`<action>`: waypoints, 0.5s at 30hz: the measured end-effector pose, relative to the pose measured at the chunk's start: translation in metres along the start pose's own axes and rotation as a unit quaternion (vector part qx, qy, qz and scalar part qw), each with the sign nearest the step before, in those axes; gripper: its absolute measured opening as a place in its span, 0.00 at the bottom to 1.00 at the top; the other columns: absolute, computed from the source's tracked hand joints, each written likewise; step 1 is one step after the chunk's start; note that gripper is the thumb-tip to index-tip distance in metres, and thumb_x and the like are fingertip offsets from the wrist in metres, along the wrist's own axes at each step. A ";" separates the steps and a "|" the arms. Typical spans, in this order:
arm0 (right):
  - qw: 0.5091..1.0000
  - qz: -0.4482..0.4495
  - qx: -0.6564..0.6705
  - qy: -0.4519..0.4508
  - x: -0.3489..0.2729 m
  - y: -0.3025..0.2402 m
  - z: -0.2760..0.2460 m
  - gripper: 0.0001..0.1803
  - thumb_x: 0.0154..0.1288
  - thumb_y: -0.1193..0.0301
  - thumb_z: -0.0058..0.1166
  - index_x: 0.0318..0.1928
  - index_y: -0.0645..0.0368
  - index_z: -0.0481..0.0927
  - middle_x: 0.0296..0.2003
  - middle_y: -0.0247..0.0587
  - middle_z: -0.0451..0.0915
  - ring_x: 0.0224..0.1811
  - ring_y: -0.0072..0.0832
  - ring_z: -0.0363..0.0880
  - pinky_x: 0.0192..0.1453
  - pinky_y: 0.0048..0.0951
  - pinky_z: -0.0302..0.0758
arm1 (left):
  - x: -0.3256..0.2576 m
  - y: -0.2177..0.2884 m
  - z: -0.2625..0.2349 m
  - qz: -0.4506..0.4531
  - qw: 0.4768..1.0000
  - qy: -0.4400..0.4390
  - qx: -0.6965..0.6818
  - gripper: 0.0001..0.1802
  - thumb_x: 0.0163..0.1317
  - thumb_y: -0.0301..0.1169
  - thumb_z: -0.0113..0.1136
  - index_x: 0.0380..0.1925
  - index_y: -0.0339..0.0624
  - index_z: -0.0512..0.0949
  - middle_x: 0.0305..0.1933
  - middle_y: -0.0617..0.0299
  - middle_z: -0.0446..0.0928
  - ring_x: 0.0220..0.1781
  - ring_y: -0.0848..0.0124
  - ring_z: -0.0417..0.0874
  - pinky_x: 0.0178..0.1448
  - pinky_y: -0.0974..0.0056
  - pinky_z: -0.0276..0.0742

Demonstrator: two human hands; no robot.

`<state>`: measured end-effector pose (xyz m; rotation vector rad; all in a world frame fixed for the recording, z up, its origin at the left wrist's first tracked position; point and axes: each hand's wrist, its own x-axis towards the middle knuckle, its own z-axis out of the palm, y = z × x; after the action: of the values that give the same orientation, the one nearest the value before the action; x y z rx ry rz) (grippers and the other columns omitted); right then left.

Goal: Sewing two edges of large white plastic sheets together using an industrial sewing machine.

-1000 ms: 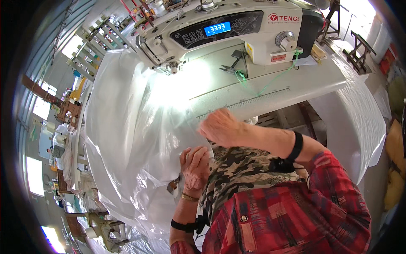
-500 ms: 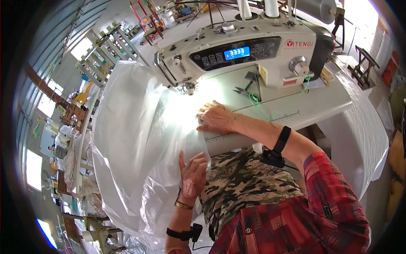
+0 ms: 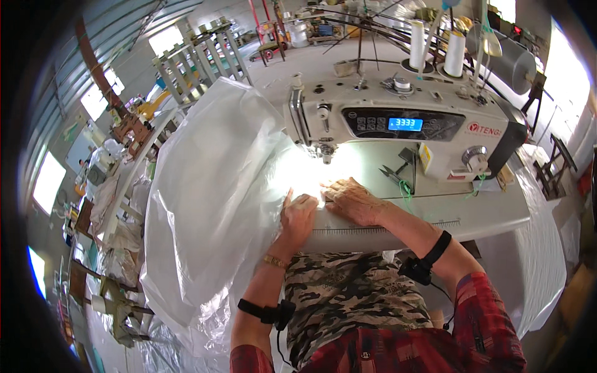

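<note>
White plastic – thin, glossy and creased – is spread as a broad sheet (image 3: 205, 186) to the left of the sewing machine (image 3: 429, 102), its near edge brought under the hands just before the needle area. Red lettering (image 3: 484, 128) is printed on the machine's pale body, lit digits are shown on a blue screen (image 3: 405, 124) set in a black panel, and a ruler (image 3: 398, 229) with fine dark marks is run along the front of the bed (image 3: 485, 214).

The right hand (image 3: 351, 200) is laid palm down, its fingers stretched toward the left and partly washed out by lamp glare. The left hand (image 3: 300, 216) is held close beside it, index finger pointed forward and the others bent. Sheet is met by both hands, but whether it is pinched or only pressed cannot be told.

Each forearm is circled by a black strap, and a gold-toned band (image 3: 275, 261) is worn on the left wrist. Camouflage cloth (image 3: 354, 292) is seen below the bed, red plaid at the sleeves. Dark metal snips (image 3: 398, 177) are laid on the bed near green thread (image 3: 406, 189); white spools (image 3: 454, 55) are stood behind the machine.
</note>
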<state>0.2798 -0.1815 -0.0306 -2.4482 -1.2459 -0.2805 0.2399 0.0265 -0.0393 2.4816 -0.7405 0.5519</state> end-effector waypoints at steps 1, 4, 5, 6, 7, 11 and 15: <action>0.999 -0.005 -0.003 0.049 -0.002 0.009 0.008 0.16 0.71 0.63 0.47 0.48 0.64 0.76 0.51 0.49 0.77 0.57 0.42 0.74 0.64 0.49 0.66 | 0.012 0.004 0.000 0.010 0.999 0.038 -0.008 0.06 0.59 0.21 0.54 0.36 0.38 0.79 0.37 0.52 0.81 0.41 0.54 0.82 0.67 0.43 0.66; 0.998 0.021 0.037 0.056 0.007 0.016 0.009 0.14 0.70 0.65 0.47 0.47 0.61 0.78 0.49 0.48 0.78 0.56 0.44 0.75 0.64 0.53 0.65 | 0.030 -0.007 0.011 -0.014 0.998 0.056 -0.004 0.07 0.54 0.19 0.56 0.32 0.37 0.79 0.33 0.51 0.80 0.39 0.53 0.81 0.57 0.49 0.73; 0.995 0.058 0.079 0.015 0.012 0.015 0.005 0.12 0.70 0.65 0.48 0.46 0.59 0.79 0.48 0.48 0.79 0.56 0.44 0.75 0.65 0.54 0.64 | 0.030 -0.011 0.013 -0.008 0.995 0.099 0.009 0.06 0.50 0.19 0.56 0.29 0.35 0.80 0.30 0.50 0.79 0.37 0.51 0.81 0.47 0.53 0.75; 0.995 0.057 0.079 0.014 0.015 0.012 0.003 0.12 0.70 0.65 0.48 0.46 0.59 0.79 0.48 0.48 0.79 0.56 0.44 0.75 0.65 0.54 0.64 | 0.032 -0.016 0.014 -0.009 0.995 0.099 0.010 0.06 0.50 0.19 0.56 0.29 0.35 0.80 0.30 0.50 0.79 0.37 0.51 0.81 0.47 0.53 0.75; 0.993 0.076 0.082 0.021 0.020 0.008 0.002 0.11 0.70 0.66 0.50 0.46 0.57 0.79 0.46 0.49 0.79 0.54 0.45 0.75 0.64 0.53 0.65 | 0.032 -0.021 0.015 -0.019 0.995 0.095 -0.006 0.06 0.50 0.19 0.57 0.29 0.34 0.80 0.30 0.50 0.79 0.36 0.52 0.81 0.45 0.55 0.75; 0.991 0.079 0.070 0.078 0.025 0.025 0.011 0.08 0.67 0.68 0.54 0.43 0.55 0.80 0.39 0.49 0.81 0.49 0.46 0.78 0.59 0.49 0.68 | 0.042 -0.010 0.011 -0.110 0.988 0.052 -0.097 0.05 0.52 0.22 0.61 0.29 0.32 0.81 0.29 0.52 0.78 0.32 0.60 0.80 0.40 0.60 0.75; 0.986 0.066 0.067 0.139 0.026 0.018 0.012 0.06 0.66 0.69 0.55 0.39 0.56 0.81 0.33 0.48 0.81 0.44 0.46 0.79 0.54 0.46 0.69 | 0.039 -0.014 0.007 -0.180 0.966 0.055 -0.176 0.07 0.55 0.27 0.66 0.30 0.33 0.82 0.29 0.56 0.78 0.31 0.69 0.78 0.40 0.63 0.73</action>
<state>0.3098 -0.1674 -0.0371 -2.2706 -0.9493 -0.4690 0.2801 0.0168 -0.0299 2.1599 -0.2995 0.3796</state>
